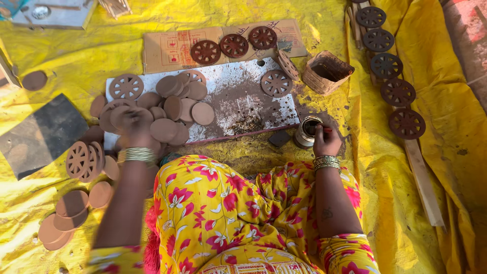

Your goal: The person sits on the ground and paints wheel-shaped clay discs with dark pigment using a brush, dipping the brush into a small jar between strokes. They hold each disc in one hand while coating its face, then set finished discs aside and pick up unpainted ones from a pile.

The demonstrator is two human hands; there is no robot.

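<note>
My left hand point(134, 126) reaches over a heap of plain round clay discs point(172, 109) on the left end of a stained white board point(238, 96); it is blurred, and its fingers rest on the discs. My right hand point(326, 139) holds a thin brush with a red handle point(324, 130), its tip inside a small metal tin point(306, 132) of dark paint beside the board. Both wrists wear gold bangles. A spoked clay wheel point(276, 83) lies on the board's right end.
Three dark-painted wheels point(234, 45) lie on cardboard behind the board. A row of painted wheels point(397, 92) dries on wooden slats at the right. A small woven basket point(326, 72), unpainted wheels point(83, 160) and discs point(68, 215) sit around on yellow cloth.
</note>
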